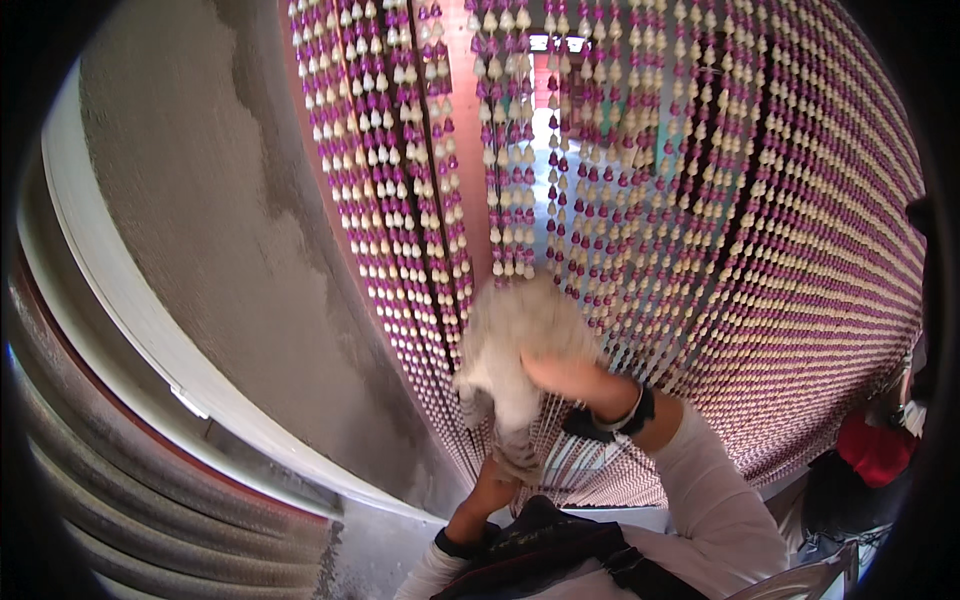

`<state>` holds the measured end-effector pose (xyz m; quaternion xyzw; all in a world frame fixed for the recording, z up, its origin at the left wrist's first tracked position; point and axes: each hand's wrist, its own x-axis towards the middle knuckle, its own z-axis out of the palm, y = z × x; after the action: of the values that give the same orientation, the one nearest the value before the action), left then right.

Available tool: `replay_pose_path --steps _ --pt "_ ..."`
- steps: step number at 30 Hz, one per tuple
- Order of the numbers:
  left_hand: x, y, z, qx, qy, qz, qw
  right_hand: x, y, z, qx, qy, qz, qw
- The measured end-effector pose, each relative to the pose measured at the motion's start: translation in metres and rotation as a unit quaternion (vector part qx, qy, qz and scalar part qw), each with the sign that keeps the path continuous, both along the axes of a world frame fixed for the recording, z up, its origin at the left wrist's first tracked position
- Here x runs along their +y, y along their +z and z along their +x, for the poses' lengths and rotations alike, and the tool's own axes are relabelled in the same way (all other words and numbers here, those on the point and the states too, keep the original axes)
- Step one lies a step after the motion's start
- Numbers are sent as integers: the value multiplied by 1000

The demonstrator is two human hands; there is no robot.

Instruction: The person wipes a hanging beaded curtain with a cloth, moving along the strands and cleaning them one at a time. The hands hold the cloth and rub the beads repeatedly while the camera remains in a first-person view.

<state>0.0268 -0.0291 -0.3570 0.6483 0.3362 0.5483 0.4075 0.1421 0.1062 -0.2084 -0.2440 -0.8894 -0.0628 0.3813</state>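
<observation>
A curtain of purple and cream bead strings [637, 247] hangs before me. My right hand [559, 375] holds a bunched whitish cloth [525, 315] up against the strings; hand and cloth are blurred. The fingers are mostly hidden by the cloth. Lower down, near my chest, my left hand [491, 487] is at the dangling greyish end of the cloth. Its fingers are partly covered there, so I cannot tell whether it grips cloth, bead strings or both.
A rough grey plaster wall [210, 187] with damp patches rises at left, beside corrugated sheeting [150, 480]. Behind the strings stands a pink door frame [469, 112], with a room beyond. A red item [874, 450] and dark items lie at lower right.
</observation>
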Motion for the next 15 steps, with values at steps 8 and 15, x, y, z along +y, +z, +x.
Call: replay_pose_path --steps 8,15 --pt "1 -14 3 187 82 134 970 -50 -7 28 -51 126 -29 990" --pt "-13 24 23 -102 -17 -96 990 -25 117 29 75 -46 148 985"
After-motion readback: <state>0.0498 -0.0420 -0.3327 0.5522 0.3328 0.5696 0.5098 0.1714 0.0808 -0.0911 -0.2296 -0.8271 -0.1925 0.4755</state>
